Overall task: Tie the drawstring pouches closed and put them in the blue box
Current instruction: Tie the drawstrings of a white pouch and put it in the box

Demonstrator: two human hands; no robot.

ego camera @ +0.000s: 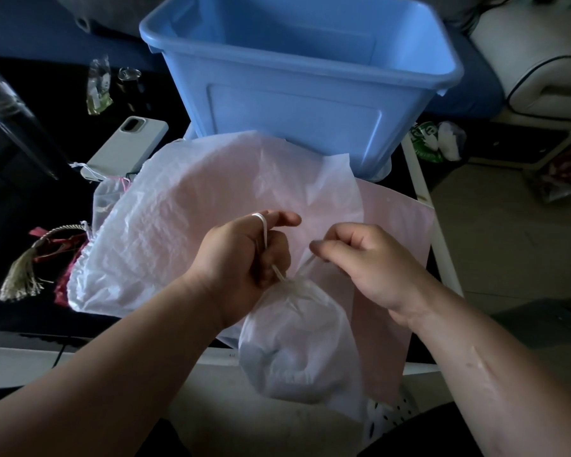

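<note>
A sheer white drawstring pouch [294,351] hangs below my hands, its gathered neck just under them. My left hand [241,255] is shut on one white drawstring, which loops over its index finger. My right hand [360,258] pinches the other drawstring end between thumb and fingers. The blue box [297,103] stands behind, at the far side of the table, its inside hidden from here. More pouches lie at the left: a sheer one [108,199] and a red one [68,275] partly under a white plastic bag.
A large crumpled white plastic bag [185,232] and a pink sheet [396,245] cover the dark table [30,199]. A phone [129,143], a tassel [23,275] and a small packet [98,87] lie at the left. The table's right edge [442,252] drops to the floor.
</note>
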